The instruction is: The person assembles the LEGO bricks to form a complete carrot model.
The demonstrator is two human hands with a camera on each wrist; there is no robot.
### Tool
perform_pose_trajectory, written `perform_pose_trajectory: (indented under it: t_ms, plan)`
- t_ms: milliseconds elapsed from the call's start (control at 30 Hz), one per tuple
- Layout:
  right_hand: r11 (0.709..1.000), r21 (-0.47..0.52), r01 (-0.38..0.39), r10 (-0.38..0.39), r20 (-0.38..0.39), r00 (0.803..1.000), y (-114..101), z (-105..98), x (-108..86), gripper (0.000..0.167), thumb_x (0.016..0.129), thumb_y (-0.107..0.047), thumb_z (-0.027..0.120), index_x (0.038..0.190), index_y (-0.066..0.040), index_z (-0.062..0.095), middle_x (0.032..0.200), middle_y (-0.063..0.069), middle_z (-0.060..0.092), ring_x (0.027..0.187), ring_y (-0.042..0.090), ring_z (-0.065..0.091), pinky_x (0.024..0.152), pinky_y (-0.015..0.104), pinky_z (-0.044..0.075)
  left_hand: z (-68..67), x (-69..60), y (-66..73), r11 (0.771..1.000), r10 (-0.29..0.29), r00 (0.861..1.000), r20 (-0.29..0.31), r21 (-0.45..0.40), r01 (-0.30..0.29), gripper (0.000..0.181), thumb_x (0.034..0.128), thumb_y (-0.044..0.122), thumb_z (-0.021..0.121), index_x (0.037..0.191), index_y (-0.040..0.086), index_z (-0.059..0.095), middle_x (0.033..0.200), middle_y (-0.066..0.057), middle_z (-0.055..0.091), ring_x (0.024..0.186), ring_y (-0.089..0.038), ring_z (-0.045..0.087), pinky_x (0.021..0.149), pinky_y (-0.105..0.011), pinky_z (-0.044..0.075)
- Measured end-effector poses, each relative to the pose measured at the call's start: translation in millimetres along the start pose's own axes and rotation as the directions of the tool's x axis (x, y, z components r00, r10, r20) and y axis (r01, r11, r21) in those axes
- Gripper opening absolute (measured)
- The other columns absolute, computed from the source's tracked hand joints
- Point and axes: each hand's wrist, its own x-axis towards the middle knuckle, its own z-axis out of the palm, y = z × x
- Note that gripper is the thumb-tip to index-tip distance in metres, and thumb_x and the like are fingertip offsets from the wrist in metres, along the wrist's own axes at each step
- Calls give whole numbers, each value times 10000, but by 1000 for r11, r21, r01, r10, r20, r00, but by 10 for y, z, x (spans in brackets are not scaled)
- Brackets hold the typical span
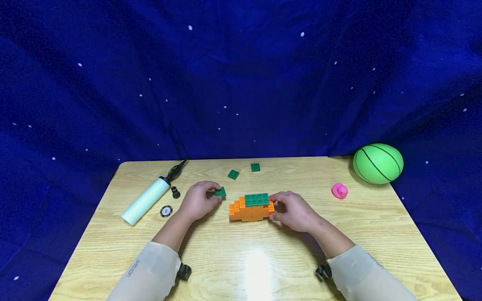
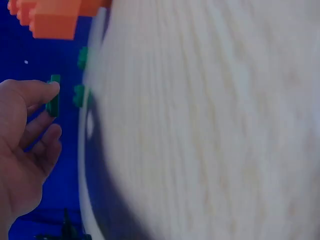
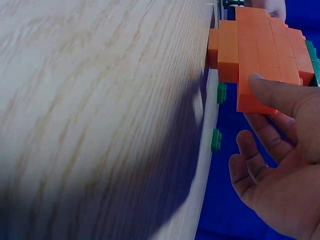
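Observation:
My left hand (image 1: 198, 200) pinches a small green building brick (image 1: 220, 192) between thumb and fingers, left of an orange brick build. In the left wrist view that green brick (image 2: 55, 96) is seen edge-on at the fingertips. The stepped orange brick build (image 1: 251, 213) carries green bricks (image 1: 257, 200) on its top. My right hand (image 1: 295, 211) grips the right end of the build, with the thumb on its near side in the right wrist view. Two loose flat green bricks, one (image 1: 233, 174) nearer and one (image 1: 255, 167) farther, lie behind the build.
On the left are a white hand pump (image 1: 147, 200) with a black handle, a small black piece (image 1: 175, 192) and a poker chip (image 1: 166, 211). A pink rubber duck (image 1: 340, 191) and a green ball (image 1: 378, 163) sit at the right. A blue curtain (image 1: 241, 83) hangs behind the table.

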Motion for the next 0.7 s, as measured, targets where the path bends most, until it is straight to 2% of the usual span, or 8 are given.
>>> perform_pose_trajectory:
  t_ms: [100, 233, 400, 533, 700]
  plan:
    - [1000, 4, -1, 1, -3, 1000, 5, 9, -5, 510, 891, -192, 833, 1348, -40, 665, 1321, 108, 681, 1130, 286, 636, 1000, 515, 510, -21, -42, 66, 997, 27, 1000, -7, -77, -27, 297, 914, 170, 807, 1199, 137, 726, 1168, -18, 703, 1019, -190, 706, 867, -333, 588]
    - [1000, 9, 1, -1, -6, 1000, 9, 21, -12, 516, 893, -197, 830, 1351, -31, 660, 1346, 128, 667, 1189, 328, 627, 1061, 543, 470, -46, -97, 164, 985, 88, 996, -19, -147, -90, 297, 912, 129, 807, 1199, 127, 730, 1162, -2, 686, 1005, -165, 701, 839, -270, 592]
    - [999, 32, -18, 18, 2, 1000, 9, 35, -25, 526, 895, -190, 827, 1356, -10, 650, 1373, 155, 646, 1263, 366, 589, 1081, 538, 463, -87, -171, 308, 962, 183, 983, -33, -201, -186, 280, 903, 92, 805, 1172, 134, 740, 1203, 11, 671, 1055, -200, 682, 884, -315, 589]
    - [998, 48, -31, 31, 3, 1000, 6, 45, -33, 522, 894, -172, 825, 1357, -6, 648, 1363, 158, 645, 1195, 335, 613, 1010, 506, 520, -105, -226, 403, 942, 238, 970, -42, -232, -241, 287, 900, 73, 798, 1172, 142, 739, 1225, 25, 661, 1063, -206, 682, 899, -366, 594]
    - [999, 47, -22, 23, -5, 1000, 1, 41, -34, 516, 889, -166, 828, 1346, -2, 654, 1344, 157, 655, 1160, 326, 622, 991, 503, 528, -116, -252, 507, 918, 292, 955, -52, -263, -296, 291, 895, 63, 805, 1170, 133, 741, 1229, 27, 663, 1057, -175, 679, 904, -397, 594]
